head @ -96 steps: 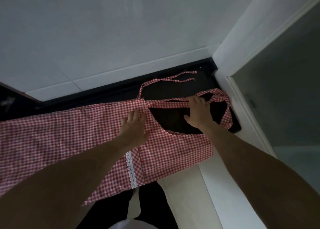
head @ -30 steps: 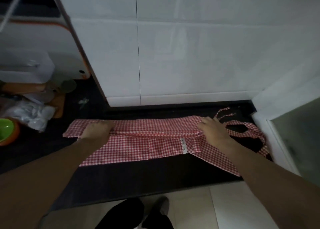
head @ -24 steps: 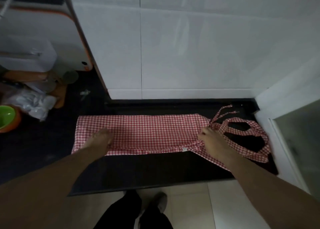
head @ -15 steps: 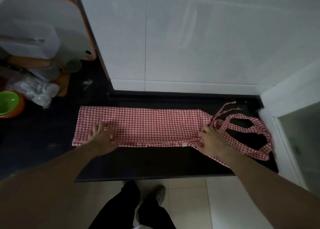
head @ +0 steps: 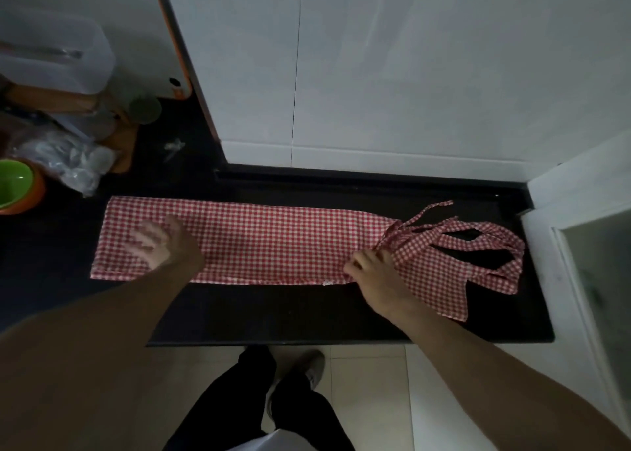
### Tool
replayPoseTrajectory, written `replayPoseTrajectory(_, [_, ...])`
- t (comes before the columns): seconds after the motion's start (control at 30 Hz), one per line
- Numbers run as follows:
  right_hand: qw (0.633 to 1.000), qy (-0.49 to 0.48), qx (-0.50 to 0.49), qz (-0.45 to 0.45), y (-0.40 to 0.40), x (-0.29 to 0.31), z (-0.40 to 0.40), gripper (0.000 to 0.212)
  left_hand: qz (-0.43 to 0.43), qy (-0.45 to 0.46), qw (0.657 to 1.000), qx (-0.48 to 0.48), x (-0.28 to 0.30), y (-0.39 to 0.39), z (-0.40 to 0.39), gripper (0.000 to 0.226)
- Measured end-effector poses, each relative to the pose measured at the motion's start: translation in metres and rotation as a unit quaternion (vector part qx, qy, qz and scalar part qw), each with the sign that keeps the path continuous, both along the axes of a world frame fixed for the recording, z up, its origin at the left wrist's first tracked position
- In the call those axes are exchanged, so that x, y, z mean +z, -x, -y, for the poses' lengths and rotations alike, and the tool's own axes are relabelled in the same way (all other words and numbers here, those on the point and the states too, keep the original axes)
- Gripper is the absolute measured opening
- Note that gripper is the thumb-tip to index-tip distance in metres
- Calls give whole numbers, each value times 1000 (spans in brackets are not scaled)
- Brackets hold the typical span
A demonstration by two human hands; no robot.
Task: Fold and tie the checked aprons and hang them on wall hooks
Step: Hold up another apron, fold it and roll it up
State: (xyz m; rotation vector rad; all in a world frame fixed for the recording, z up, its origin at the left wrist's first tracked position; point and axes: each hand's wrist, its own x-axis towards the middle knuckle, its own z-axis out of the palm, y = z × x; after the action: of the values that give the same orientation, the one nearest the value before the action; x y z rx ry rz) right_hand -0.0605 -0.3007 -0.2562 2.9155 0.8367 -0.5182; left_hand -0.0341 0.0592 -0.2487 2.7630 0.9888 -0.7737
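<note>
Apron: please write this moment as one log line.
apron: folded strip, flat on counter | left hand: flat on left end | right hand: gathers cloth near straps

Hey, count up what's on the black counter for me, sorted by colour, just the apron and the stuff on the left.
Red and white checked: 1, the apron
Green: 1, the bowl
Orange: 1, the dish under the bowl
Clear: 1, the plastic bag
Total: 4
</note>
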Motion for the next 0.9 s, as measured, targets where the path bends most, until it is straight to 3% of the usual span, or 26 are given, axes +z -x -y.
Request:
replayPoseTrajectory(0.07, [1000, -11, 18, 20, 6, -5, -12, 36, 74, -29, 988, -132, 5, -2, 25, 85])
replayPoseTrajectory(0.17, [999, -39, 28, 20, 13, -12, -19, 45, 158, 98, 958, -219, 14, -1, 87, 78])
replayPoseTrajectory(0.23, [996, -78, 23, 30, 18, -9, -14, 68, 105, 149, 954, -236, 10, 2, 125, 80])
replayPoseTrajectory(0.3, [991, -112, -45, 58, 24, -5, 2, 81, 14, 148, 959, -242, 1, 5, 144, 97])
replayPoseTrajectory(0.4, [962, -136, -220, 87, 31, -8, 46, 75, -46, 128, 956, -261, -10, 6, 150, 111])
replayPoseTrajectory(0.5, [939, -110, -322, 41, 34, -20, 89, 61, -53, 122, 955, -267, -13, 6, 149, 121])
replayPoseTrajectory(0.63, [954, -78, -288, -36, 22, -22, 143, 73, -56, 112, 950, -287, -19, 6, 143, 125])
replayPoseTrajectory(0.77, [945, -14, -308, -111, 0, -11, 167, 90, -82, 98, 946, -298, -21, 9, 145, 125])
replayPoseTrajectory(0.83, [942, -27, -322, -91, -10, -2, 160, 80, -106, 88, 946, -294, -16, 6, 150, 126])
replayPoseTrajectory(0.9, [940, -74, -334, -7, -19, 8, 153, 53, -111, 72, 950, -283, -8, 1, 162, 128])
